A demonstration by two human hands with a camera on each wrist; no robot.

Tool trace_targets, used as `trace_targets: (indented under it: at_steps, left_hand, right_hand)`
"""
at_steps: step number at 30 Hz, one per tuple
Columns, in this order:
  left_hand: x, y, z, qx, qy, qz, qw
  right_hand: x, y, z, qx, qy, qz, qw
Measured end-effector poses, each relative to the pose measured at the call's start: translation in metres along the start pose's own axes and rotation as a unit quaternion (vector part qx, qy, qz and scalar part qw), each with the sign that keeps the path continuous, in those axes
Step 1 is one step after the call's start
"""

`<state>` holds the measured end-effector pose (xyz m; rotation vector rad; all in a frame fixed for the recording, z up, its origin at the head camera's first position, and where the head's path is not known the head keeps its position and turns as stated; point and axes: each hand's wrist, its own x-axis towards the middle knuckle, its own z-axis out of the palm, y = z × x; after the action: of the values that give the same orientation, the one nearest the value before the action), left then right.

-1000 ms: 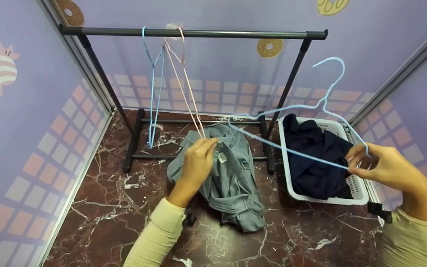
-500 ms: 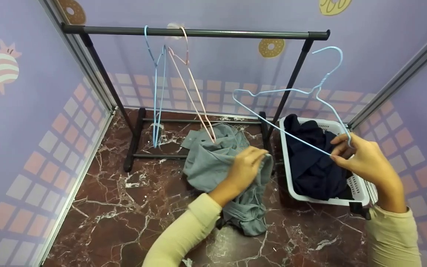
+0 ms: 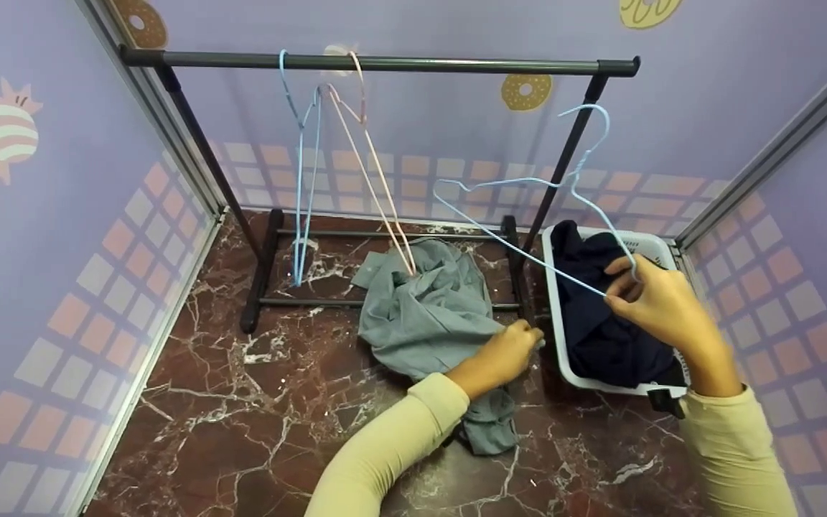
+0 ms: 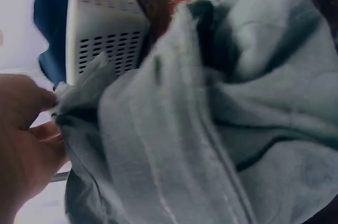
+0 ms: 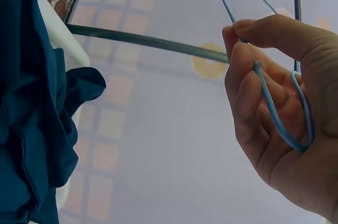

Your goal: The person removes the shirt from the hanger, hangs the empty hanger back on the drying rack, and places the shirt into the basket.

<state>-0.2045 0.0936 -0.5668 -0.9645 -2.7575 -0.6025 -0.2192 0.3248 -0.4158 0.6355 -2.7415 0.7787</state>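
My left hand [image 3: 503, 353] pinches an edge of the grey-green garment [image 3: 428, 316], which lies crumpled on the floor by the rack. In the left wrist view, thumb and fingers grip a corner of the cloth [image 4: 174, 145], and a stitched band runs down its middle. My right hand [image 3: 661, 305] holds a light blue wire hanger [image 3: 514, 248] by one lower corner, hook upward, in front of the rack's right post. Curled fingers surround that corner of the hanger [image 5: 280, 126] in the right wrist view.
A black clothes rack [image 3: 421, 64] carries a blue hanger [image 3: 300, 187] and a pink hanger [image 3: 377, 179], the pink one's lower end overlapping the garment. At right stands a white basket [image 3: 561, 352] with dark navy clothing [image 3: 600, 337]. Patterned walls enclose the marbled floor [image 3: 220, 431].
My left hand has moved right and toward me, drawing the garment's edge along and leaving the pink hanger's lower end. My right hand has carried the blue hanger leftward.
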Motion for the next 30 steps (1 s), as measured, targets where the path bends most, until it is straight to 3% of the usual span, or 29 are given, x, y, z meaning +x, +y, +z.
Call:
trace_targets:
  at_steps: [3,6,12,20,30]
  left_hand:
    - [-0.002,0.001,-0.001,0.028,-0.049,0.008,0.9984]
    - [-0.004,0.002,-0.008,0.054,-0.060,0.022,0.9965]
    - [-0.011,-0.001,-0.034,0.107,-0.044,0.042,0.9924]
    - [-0.027,-0.023,-0.085,0.086,-0.052,0.021,0.9947]
    - [-0.045,-0.045,-0.129,0.082,0.012,0.010,0.9965]
  right_hand:
    - [0.003,-0.003,0.006,-0.005,0.000,0.000,1.000]
    - [0.004,-0.007,0.009,-0.011,0.006,0.001,1.000]
    - [0.008,-0.014,0.013,-0.034,0.030,0.000,0.999]
    - [0.026,-0.035,0.019,-0.049,0.045,-0.010,0.998]
    - [0.064,-0.073,0.026,-0.074,0.048,0.010,0.996]
